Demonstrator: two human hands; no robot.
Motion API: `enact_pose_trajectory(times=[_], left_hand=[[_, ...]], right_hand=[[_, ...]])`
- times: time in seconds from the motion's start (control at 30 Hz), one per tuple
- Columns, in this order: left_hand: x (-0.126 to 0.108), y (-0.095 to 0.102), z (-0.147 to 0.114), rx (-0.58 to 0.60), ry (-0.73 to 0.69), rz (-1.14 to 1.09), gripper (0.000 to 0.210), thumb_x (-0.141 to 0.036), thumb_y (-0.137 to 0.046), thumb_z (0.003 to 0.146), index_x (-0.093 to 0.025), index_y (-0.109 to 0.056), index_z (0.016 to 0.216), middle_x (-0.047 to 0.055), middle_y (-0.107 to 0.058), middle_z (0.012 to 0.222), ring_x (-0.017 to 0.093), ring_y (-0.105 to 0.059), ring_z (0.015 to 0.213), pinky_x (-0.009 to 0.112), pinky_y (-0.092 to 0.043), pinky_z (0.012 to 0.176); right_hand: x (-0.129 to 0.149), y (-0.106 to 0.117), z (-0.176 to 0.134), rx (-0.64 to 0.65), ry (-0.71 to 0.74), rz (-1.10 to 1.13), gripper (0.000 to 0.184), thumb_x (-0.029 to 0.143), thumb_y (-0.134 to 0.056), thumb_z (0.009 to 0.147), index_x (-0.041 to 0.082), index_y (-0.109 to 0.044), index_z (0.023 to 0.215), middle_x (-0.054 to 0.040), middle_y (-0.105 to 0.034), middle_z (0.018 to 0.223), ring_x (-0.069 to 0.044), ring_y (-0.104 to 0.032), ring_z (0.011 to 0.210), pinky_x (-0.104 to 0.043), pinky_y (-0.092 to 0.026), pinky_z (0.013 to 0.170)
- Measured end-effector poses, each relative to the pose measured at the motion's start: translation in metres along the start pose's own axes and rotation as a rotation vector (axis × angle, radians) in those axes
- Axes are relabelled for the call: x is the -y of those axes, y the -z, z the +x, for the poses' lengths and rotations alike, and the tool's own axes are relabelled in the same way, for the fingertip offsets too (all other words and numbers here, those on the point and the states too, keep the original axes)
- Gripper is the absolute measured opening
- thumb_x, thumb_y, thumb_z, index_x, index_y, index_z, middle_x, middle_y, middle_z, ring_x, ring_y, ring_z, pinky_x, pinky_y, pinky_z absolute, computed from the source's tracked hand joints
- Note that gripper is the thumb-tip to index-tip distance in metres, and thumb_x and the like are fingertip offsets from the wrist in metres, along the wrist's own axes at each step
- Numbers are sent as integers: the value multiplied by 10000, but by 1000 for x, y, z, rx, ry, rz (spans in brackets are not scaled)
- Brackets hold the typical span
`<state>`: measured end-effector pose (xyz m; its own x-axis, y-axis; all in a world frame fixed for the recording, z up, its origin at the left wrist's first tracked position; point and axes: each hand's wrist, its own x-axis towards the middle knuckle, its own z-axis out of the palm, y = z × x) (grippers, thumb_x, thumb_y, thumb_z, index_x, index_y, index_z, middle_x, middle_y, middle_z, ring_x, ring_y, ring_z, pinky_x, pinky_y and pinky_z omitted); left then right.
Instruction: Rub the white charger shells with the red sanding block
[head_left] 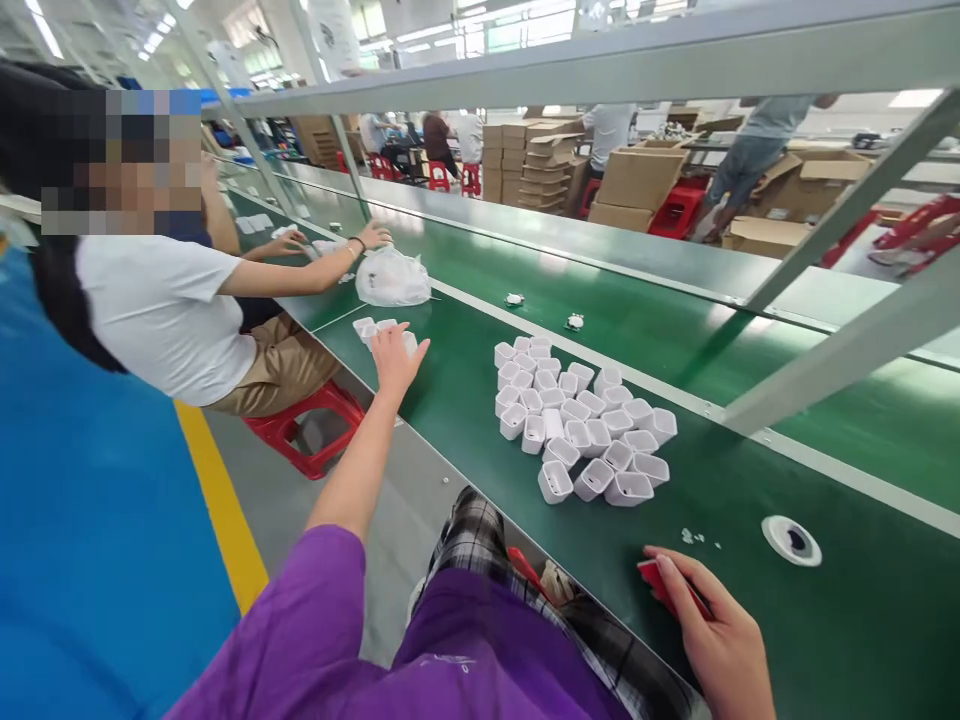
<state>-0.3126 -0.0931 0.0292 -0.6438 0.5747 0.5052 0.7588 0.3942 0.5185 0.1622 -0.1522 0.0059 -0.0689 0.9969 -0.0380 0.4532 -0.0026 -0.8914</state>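
Observation:
My left hand (397, 358) is stretched out to the far left over the green work surface, thumb and fingers apart. It lies over a short row of small white plastic cups (365, 328); whether it touches them I cannot tell. Close to the front edge, my right hand (712, 620) is closed around a small red object (654, 584) with a dark side, its kind mostly hidden by the fingers. Between my hands stands a cluster of white rectangular plastic cups (577, 410), most with their openings up.
Tiny clear pieces (694, 537) and a white ring-shaped roll (792, 541) lie at right. Two small white parts (575, 321) rest beyond the divider strip. A co-worker (157, 310) sits at left, one arm reaching by a plastic bag (394, 277). A metal post (847, 340) slants at right.

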Motion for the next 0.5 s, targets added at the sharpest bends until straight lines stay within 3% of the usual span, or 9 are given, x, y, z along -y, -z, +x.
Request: enact_pose_trajectory(times=[0.13,0.23,0.37,0.5], left_hand=[[-28,-6,-53,250,-310,-349,346,-374,-622,865,-206,-609,1168,99,-646,1181,221,-624,1008,361,-573,827],[-48,-10,-85,427,-428,-473,420,-327,-623,853,-217,-574,1255,91,-634,1244,196,-638,1031,323,-598,816],[-60,-17,-90,562,-478,-523,506,-168,-573,811,-202,-549,1316,110,-604,1332,188,-650,1073,312,-621,828],[-62,-23,-85,563,-493,-483,417,-188,-609,820,-203,-631,1235,114,-619,1329,217,-653,1142,318,-636,825]], right_hand=[[-5,-3,-3,-11,-14,135,540,681,-672,755,178,-808,899,-88,-785,787,-200,-728,623,-281,-642,636],[-8,-6,-4,-14,0,154,506,651,-678,776,181,-807,911,-79,-777,782,-175,-706,584,-271,-635,613],[-10,-9,-7,-47,32,138,454,613,-650,824,199,-801,935,-54,-758,750,-147,-666,543,-258,-610,576],[-5,-8,-8,-31,40,127,444,592,-631,840,192,-790,950,-46,-740,708,-143,-638,508,-260,-591,528]])
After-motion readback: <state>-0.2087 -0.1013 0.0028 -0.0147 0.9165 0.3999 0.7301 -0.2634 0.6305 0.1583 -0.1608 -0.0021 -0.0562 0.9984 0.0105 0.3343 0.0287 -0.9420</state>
